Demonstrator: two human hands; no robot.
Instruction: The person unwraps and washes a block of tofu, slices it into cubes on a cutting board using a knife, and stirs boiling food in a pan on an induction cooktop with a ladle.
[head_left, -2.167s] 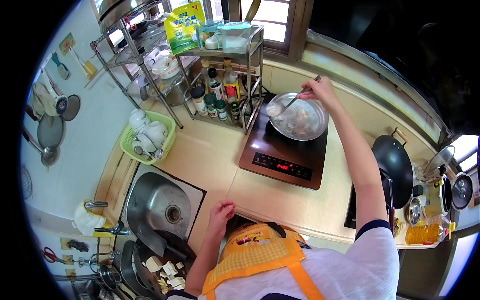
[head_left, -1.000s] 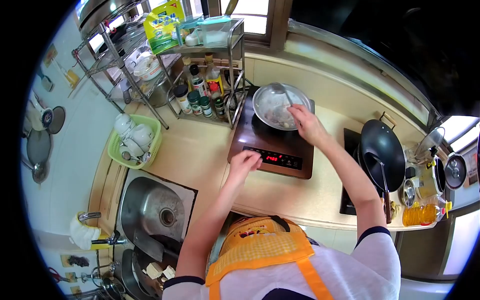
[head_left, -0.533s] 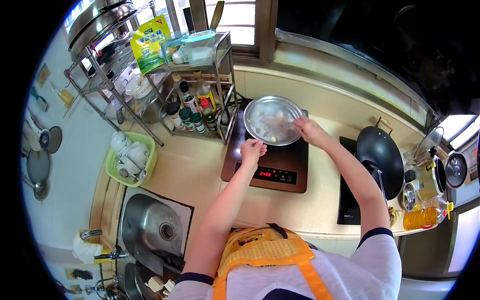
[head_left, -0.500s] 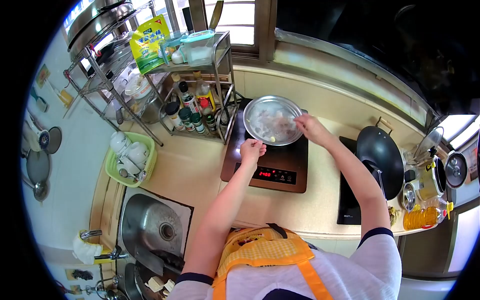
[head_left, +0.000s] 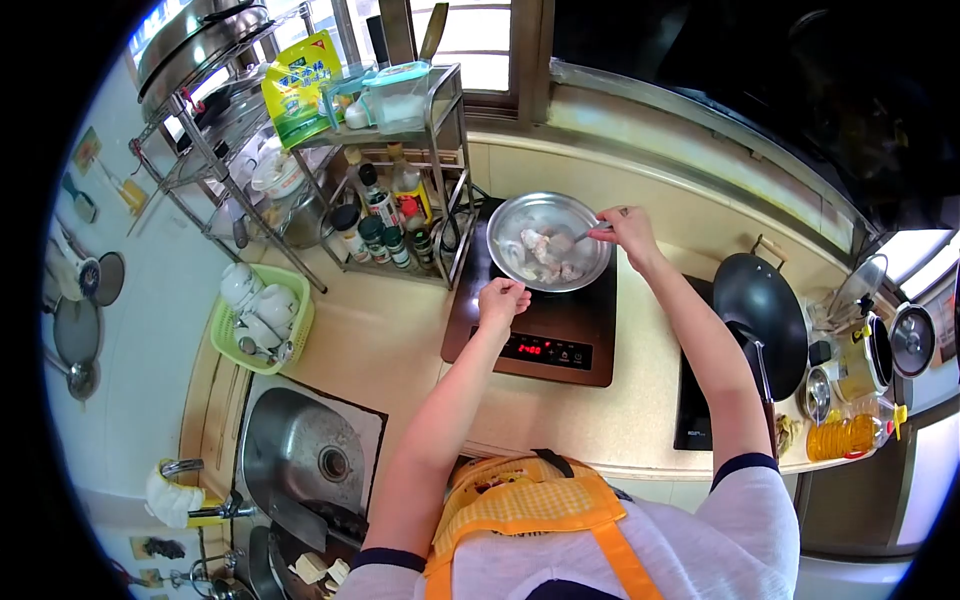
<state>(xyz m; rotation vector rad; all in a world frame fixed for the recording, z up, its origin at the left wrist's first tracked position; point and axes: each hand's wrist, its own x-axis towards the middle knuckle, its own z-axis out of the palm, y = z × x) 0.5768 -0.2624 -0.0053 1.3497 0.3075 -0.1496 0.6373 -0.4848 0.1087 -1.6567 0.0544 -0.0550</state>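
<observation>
A round steel pot (head_left: 497,240) stands on the induction cooker (head_left: 470,340), holding cloudy liquid and pale pinkish pieces of meat (head_left: 537,247). My right hand (head_left: 630,232) is closed round the handle of a ladle (head_left: 563,242) at the pot's right rim. The ladle's head reaches in among the meat, and part of its shape is hidden. At the near left rim is my left hand (head_left: 505,299), its fingers pinched together. What they grip, perhaps a pot handle, is hidden. Red digits glow on the cooker's panel (head_left: 545,349).
Seasoning bottles (head_left: 385,215) fill a metal rack (head_left: 450,150) left of the cooker. A green basket (head_left: 225,335) of white cups is beside the sink (head_left: 300,450). To the right are a black wok (head_left: 755,300), a second cooker (head_left: 697,420) and an oil bottle (head_left: 845,437).
My right hand has risen slightly and moved right, and the ladle now shows in the pot. Steam has thinned and the meat shows more clearly. My left hand has stayed put.
</observation>
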